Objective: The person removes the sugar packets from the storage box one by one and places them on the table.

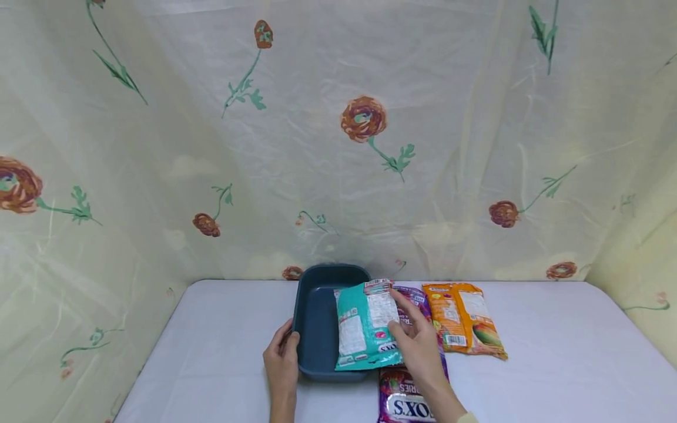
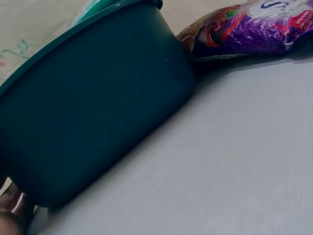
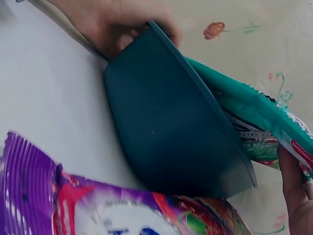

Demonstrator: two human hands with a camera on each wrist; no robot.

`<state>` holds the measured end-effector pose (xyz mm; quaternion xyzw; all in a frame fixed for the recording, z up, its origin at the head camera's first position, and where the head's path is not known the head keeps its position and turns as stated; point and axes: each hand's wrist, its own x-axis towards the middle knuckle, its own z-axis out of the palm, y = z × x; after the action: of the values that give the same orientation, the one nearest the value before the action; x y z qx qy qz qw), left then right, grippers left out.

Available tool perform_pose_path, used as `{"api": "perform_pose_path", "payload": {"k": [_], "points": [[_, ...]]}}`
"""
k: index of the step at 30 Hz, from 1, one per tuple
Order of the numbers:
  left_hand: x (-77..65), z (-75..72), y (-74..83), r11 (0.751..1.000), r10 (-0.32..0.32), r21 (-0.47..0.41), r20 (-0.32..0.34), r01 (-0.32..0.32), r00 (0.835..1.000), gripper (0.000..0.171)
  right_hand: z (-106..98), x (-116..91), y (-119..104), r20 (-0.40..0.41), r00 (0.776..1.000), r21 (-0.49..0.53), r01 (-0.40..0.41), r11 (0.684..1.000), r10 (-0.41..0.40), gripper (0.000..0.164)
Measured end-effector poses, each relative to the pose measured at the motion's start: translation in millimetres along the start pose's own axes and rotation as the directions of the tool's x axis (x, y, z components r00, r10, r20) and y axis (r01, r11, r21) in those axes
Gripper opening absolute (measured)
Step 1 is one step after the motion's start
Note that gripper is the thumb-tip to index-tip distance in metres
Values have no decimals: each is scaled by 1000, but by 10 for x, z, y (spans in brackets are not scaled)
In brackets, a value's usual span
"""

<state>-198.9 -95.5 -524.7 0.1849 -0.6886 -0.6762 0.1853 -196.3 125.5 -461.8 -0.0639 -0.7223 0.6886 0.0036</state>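
Observation:
A dark blue plastic tub (image 1: 319, 329) stands on the table, with my left hand (image 1: 282, 357) gripping its left side. My right hand (image 1: 420, 346) pinches the right edge of a teal candy bag (image 1: 365, 323), which hangs tilted over the tub's right part. In the right wrist view the same teal bag (image 3: 254, 117) reaches above the tub's rim, and the right fingers (image 3: 293, 183) hold its edge. Two purple candy bags lie right of the tub: a nearer one (image 1: 407, 402), and a farther one (image 1: 412, 295) partly covered by the teal bag and my right hand.
An orange candy bag (image 1: 465, 320) lies on the white-covered table (image 1: 545, 352), right of the purple bags. A flower-patterned curtain (image 1: 439, 117) rises behind the table and along both sides.

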Motion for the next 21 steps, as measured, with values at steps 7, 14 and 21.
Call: {"api": "perform_pose_path", "payload": {"k": [7, 14, 21], "points": [[-1, -17, -1, 999, 20, -30, -39, -22, 999, 31, -127, -40, 15, 6, 1000, 14, 11, 1000, -11, 51], [2, -23, -9, 998, 27, -50, -30, -29, 999, 31, -220, -84, 24, -12, 999, 12, 33, 999, -33, 52], [15, -30, -19, 999, -15, -37, -33, 14, 999, 32, -348, -139, 73, -28, 993, 42, 114, 993, -113, 51]]}}
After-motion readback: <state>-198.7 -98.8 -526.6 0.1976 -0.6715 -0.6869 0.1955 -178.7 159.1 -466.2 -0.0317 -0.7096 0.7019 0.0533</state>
